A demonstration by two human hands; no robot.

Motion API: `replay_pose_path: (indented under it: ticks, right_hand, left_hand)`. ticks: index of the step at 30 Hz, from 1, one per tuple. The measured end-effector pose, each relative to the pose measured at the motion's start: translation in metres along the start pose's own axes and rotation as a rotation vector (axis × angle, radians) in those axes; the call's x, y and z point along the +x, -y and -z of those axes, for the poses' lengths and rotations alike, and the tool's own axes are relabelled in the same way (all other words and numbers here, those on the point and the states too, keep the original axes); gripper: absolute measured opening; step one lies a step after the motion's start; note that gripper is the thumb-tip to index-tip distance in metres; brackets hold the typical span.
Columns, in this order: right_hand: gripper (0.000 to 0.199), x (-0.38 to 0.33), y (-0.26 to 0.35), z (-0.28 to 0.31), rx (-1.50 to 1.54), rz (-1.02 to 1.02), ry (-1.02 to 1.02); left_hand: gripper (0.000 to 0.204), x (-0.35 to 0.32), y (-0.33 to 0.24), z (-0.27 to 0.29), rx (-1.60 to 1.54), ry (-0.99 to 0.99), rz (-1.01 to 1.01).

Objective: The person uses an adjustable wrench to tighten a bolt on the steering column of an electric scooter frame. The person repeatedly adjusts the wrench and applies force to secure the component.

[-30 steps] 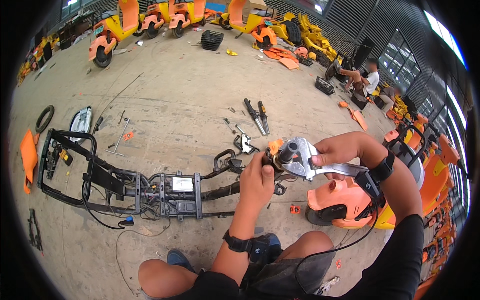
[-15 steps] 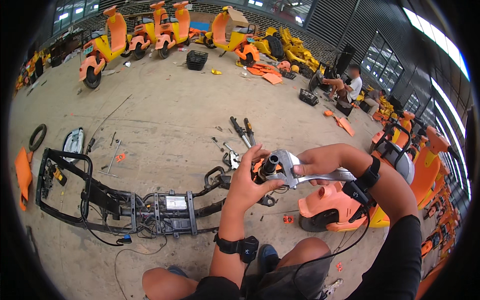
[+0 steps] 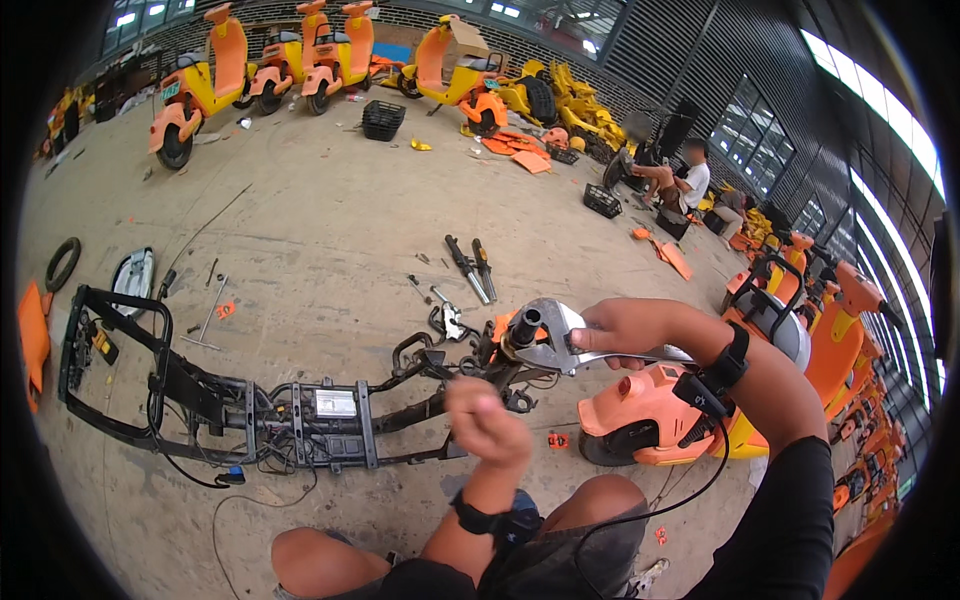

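My right hand [image 3: 622, 325] grips a silver adjustable wrench [image 3: 548, 354], fingers wrapped round its handle close to the head. The wrench jaws sit around the dark upright steering tube [image 3: 527, 324] at the front end of a black scooter frame [image 3: 405, 418]. Below and left of that tube, apart from it, my left hand [image 3: 487, 425] is curled into a fist, slightly blurred. Whatever its fingers may hold is hidden. The frame lies across the floor to the left, with cables and a silver box [image 3: 335, 403] on it.
Beyond the frame lie two long-handled tools [image 3: 470, 268] and a T-handle wrench [image 3: 210, 315]. An orange-and-yellow scooter [image 3: 640, 415] stands close on my right. Further off are more scooters [image 3: 225, 70], a black crate [image 3: 382, 120], loose panels and a seated person [image 3: 690, 180].
My left hand has come off the steering tube, moving down toward me and closing into a fist. The right hand keeps the wrench on the tube. The view has shifted slightly.
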State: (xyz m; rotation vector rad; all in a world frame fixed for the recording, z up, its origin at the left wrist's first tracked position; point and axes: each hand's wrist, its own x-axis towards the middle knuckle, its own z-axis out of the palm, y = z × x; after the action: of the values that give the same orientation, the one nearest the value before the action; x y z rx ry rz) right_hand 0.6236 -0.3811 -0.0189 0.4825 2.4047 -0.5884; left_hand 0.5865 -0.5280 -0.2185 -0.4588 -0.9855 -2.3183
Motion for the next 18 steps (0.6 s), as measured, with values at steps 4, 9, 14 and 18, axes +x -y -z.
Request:
replay_pose_path:
  ticks: [4,9,14,18]
  right_hand:
    - [0.065,0.0,0.001,-0.001,-0.017,0.005,-0.039]
    - [0.068,0.0,0.003,-0.004,-0.046,-0.006,-0.063]
    - [0.073,-0.003,0.009,-0.006,-0.098,-0.085,-0.116]
    - [0.074,-0.003,0.018,-0.013,-0.153,-0.108,-0.177]
  left_hand:
    - [0.043,-0.066,-0.004,-0.027,-0.084,0.448,0.829]
    - [0.064,-0.057,0.012,-0.038,-0.646,0.781,1.012]
    - [0.061,-0.023,-0.01,-0.042,-0.822,0.56,1.173]
    - [0.059,-0.022,-0.016,-0.043,-0.76,0.469,1.256]
